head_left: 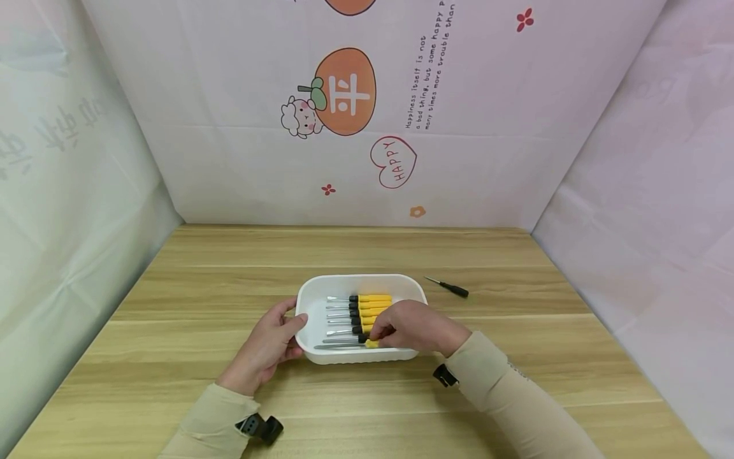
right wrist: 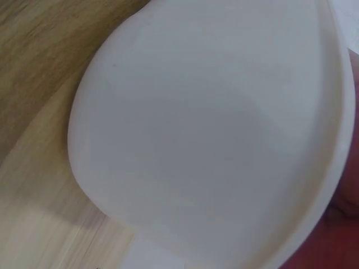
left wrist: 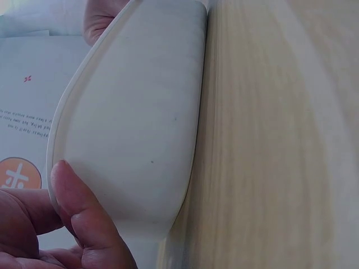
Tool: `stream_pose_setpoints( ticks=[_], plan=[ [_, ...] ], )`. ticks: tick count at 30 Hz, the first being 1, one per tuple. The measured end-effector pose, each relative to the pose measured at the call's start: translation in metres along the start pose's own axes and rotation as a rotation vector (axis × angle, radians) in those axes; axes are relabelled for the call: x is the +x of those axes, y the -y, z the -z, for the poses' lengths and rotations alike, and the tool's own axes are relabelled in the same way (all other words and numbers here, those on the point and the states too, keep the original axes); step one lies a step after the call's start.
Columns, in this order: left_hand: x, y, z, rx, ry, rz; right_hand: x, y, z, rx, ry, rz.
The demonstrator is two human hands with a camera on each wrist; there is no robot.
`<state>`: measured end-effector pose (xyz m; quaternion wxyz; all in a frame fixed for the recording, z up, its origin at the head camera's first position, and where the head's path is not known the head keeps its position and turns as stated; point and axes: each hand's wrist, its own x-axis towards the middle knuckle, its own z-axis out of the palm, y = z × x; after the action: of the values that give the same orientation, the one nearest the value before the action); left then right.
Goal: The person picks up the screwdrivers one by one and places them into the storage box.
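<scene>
A white plastic tray point(head_left: 312, 294) stands on the table with several yellow-and-black screwdrivers point(head_left: 375, 298) in it, laid side by side, shafts to the left. My left hand point(head_left: 268, 344) holds the tray's left end, thumb over the rim; the left wrist view shows the thumb against the tray's outer wall point(left wrist: 129, 123). Reaching over the right part of the tray, my right hand point(head_left: 417, 327) pinches the yellow handle of the nearest screwdriver point(head_left: 372, 343). That hand covers several handle ends. In the right wrist view the tray wall point(right wrist: 207, 129) hides most of the fingers.
A small black-handled screwdriver point(head_left: 455, 290) lies on the wooden table point(head_left: 229, 268), just right of the tray. Printed white cloth point(head_left: 246, 127) hangs behind the table, and pale cloth walls stand at both sides.
</scene>
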<state>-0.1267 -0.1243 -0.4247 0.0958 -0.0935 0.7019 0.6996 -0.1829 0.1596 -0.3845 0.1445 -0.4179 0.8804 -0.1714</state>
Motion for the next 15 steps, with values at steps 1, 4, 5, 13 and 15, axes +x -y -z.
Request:
stream_pose_setpoints(
  ticks=[1, 4, 5, 13, 15],
  plan=[
    [0.0, 0.0, -0.0001, 0.0, -0.001, 0.0, 0.0002, -0.0003, -0.0003, -0.002, -0.001, 0.002],
    [-0.0001, 0.0, -0.0002, 0.0, -0.001, -0.001, 0.0008, -0.001, -0.0012, -0.008, -0.007, 0.005],
    [0.0001, 0.0001, -0.0002, 0.0, -0.001, -0.001, 0.001, -0.0011, -0.0015, -0.008, -0.008, 0.004],
    [-0.0001, 0.0011, 0.0, -0.002, -0.001, -0.001, 0.0016, -0.0006, -0.0029, -0.005, -0.011, -0.018],
    [0.0001, 0.0015, -0.0003, -0.005, -0.001, -0.001, 0.0017, -0.0003, -0.0029, -0.007, -0.01, -0.021]
  ],
)
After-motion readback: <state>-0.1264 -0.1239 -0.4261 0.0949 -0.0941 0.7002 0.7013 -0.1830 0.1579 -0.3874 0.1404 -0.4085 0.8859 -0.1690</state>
